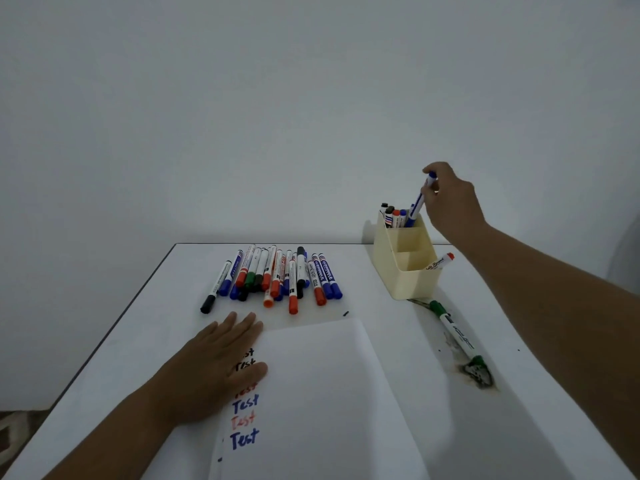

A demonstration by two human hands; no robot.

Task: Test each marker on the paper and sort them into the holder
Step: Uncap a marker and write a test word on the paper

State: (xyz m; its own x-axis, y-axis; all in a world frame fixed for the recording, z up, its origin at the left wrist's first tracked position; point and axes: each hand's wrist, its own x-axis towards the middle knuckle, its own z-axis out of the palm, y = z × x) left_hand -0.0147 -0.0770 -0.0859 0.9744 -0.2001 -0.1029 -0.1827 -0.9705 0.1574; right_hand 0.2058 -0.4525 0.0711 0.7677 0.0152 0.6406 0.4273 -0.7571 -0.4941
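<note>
My right hand pinches the top of a blue marker whose lower end dips into the back compartment of the cream holder. Several capped markers stand in that compartment. My left hand lies flat with straight fingers on the left edge of the white paper, covering part of a column of "Test" words in black, red and blue. A pile of several black, blue, red and green markers lies beyond the paper.
A green marker lies right of the holder beside a dark stain on the white table. A red-capped marker rests by the holder's right side. The table's left edge runs diagonally; a plain wall stands behind.
</note>
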